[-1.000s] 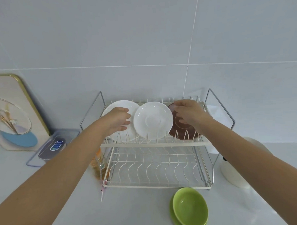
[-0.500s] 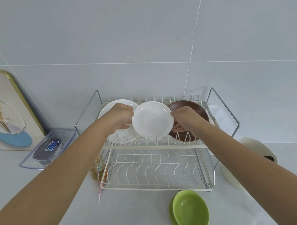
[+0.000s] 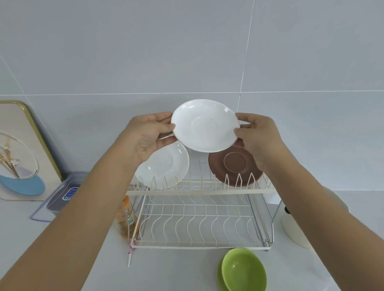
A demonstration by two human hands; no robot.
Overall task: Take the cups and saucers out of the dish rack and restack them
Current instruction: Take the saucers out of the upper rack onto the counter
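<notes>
A white saucer (image 3: 205, 125) is held in the air above the two-tier wire dish rack (image 3: 198, 190). My left hand (image 3: 146, 135) pinches its left rim and my right hand (image 3: 258, 134) pinches its right rim. A second white saucer (image 3: 166, 164) stands in the rack's upper tier at the left. A brown saucer (image 3: 235, 165) stands in the upper tier at the right, partly behind my right hand. The lower tier holds no dishes. On the counter in front of the rack a green bowl sits on a green saucer (image 3: 244, 275).
A framed picture (image 3: 16, 152) leans on the tiled wall at the left, with a clear lidded box (image 3: 60, 197) beside it. An orange bottle (image 3: 125, 217) stands at the rack's left side. A white round container (image 3: 297, 227) sits right of the rack.
Both hands took the middle white saucer by its rims and lifted it up out of the upper tier. The gap it left shows between the other two saucers.
</notes>
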